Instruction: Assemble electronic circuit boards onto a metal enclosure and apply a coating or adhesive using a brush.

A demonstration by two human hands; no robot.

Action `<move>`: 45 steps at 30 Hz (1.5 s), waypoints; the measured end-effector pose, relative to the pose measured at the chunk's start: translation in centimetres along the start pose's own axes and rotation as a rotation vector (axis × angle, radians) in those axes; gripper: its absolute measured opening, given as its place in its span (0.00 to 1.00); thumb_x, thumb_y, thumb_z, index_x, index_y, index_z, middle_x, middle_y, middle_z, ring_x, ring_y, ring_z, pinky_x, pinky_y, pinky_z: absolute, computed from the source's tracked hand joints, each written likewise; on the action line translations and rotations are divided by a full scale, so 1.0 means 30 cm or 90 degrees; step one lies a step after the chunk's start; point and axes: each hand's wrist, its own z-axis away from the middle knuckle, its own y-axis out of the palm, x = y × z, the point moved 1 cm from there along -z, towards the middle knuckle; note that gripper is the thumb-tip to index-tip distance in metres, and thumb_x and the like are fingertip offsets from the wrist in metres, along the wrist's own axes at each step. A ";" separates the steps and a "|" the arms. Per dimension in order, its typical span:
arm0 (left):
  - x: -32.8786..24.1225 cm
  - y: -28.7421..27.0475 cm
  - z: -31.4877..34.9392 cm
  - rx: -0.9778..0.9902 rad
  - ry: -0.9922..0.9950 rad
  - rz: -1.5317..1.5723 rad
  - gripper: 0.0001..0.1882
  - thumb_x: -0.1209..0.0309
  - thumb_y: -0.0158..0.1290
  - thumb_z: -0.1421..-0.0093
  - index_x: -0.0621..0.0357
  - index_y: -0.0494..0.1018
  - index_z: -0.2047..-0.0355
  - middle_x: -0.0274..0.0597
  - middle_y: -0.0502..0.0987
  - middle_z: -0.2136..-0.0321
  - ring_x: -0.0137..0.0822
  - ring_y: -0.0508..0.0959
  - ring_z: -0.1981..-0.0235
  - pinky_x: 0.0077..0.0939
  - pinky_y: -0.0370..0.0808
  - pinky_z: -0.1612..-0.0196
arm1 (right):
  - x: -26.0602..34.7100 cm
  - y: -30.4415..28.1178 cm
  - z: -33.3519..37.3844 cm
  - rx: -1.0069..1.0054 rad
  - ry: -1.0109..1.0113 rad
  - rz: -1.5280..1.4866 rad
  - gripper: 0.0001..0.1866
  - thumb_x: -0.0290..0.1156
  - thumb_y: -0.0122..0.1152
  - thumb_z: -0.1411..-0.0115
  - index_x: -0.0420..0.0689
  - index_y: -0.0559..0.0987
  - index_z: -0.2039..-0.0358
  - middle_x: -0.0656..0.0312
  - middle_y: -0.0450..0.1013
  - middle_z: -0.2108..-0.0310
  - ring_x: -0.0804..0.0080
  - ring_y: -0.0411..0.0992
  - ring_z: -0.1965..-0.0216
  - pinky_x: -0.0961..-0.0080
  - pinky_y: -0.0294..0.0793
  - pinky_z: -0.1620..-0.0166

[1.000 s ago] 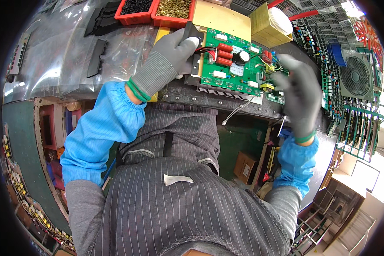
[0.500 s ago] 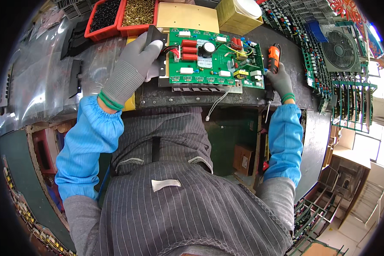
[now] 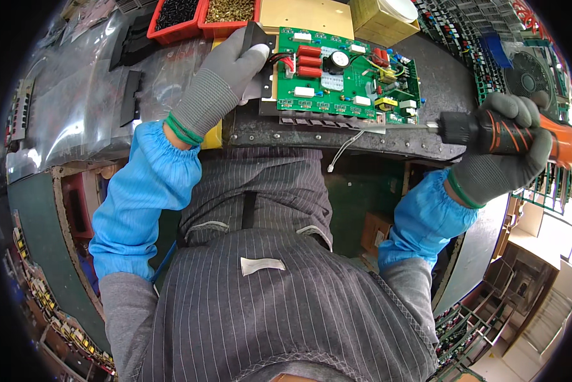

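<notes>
Head view: left hand (image 3: 225, 79) clamped on green circuit board (image 3: 346, 76), right hand (image 3: 499, 156) gripping orange-black screwdriver (image 3: 509, 134); red bins (image 3: 200, 25), yellow cartons (image 3: 378, 22) behind on bench (image 3: 426, 137).

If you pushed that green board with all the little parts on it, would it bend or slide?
The green circuit board is flat and looks rigid, so probably no bending. The left hand pins its edge, likely because it slides. The parts standing up off it look fragile.
</notes>
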 end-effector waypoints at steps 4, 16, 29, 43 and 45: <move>0.004 -0.001 -0.005 0.006 0.004 -0.006 0.22 0.58 0.46 0.34 0.59 0.68 0.46 0.38 0.75 0.72 0.25 0.75 0.78 0.20 0.73 0.80 | -0.069 0.043 0.021 0.131 -0.079 0.153 0.31 0.30 0.56 0.40 0.39 0.59 0.38 0.59 0.70 0.62 0.70 0.66 0.63 0.60 0.72 0.53; -0.008 -0.013 -0.001 0.040 -0.015 -0.003 0.23 0.57 0.47 0.34 0.61 0.67 0.46 0.44 0.77 0.68 0.31 0.79 0.71 0.26 0.79 0.70 | -0.176 0.089 0.063 0.076 -0.175 0.349 0.32 0.32 0.63 0.45 0.40 0.63 0.41 0.62 0.70 0.66 0.70 0.69 0.64 0.60 0.71 0.53; 0.010 0.014 -0.013 0.045 0.167 0.035 0.16 0.71 0.44 0.34 0.57 0.68 0.47 0.40 0.74 0.58 0.29 0.73 0.55 0.23 0.70 0.49 | -0.258 0.132 -0.049 0.059 -0.210 0.229 0.27 0.30 0.60 0.42 0.41 0.63 0.43 0.56 0.73 0.63 0.65 0.73 0.61 0.55 0.74 0.50; 0.010 0.004 -0.017 0.039 0.168 -0.018 0.09 0.69 0.45 0.32 0.56 0.70 0.55 0.39 0.75 0.66 0.24 0.73 0.66 0.21 0.73 0.62 | -0.390 0.172 -0.090 0.118 -0.283 0.377 0.30 0.30 0.62 0.42 0.34 0.62 0.43 0.56 0.75 0.67 0.64 0.78 0.65 0.58 0.81 0.53; 0.038 0.010 -0.030 0.008 0.234 -0.022 0.09 0.69 0.44 0.32 0.56 0.70 0.55 0.38 0.75 0.68 0.24 0.73 0.71 0.21 0.72 0.68 | -0.394 0.177 -0.090 0.114 -0.287 0.369 0.30 0.30 0.61 0.42 0.33 0.61 0.43 0.56 0.75 0.66 0.64 0.78 0.65 0.58 0.82 0.53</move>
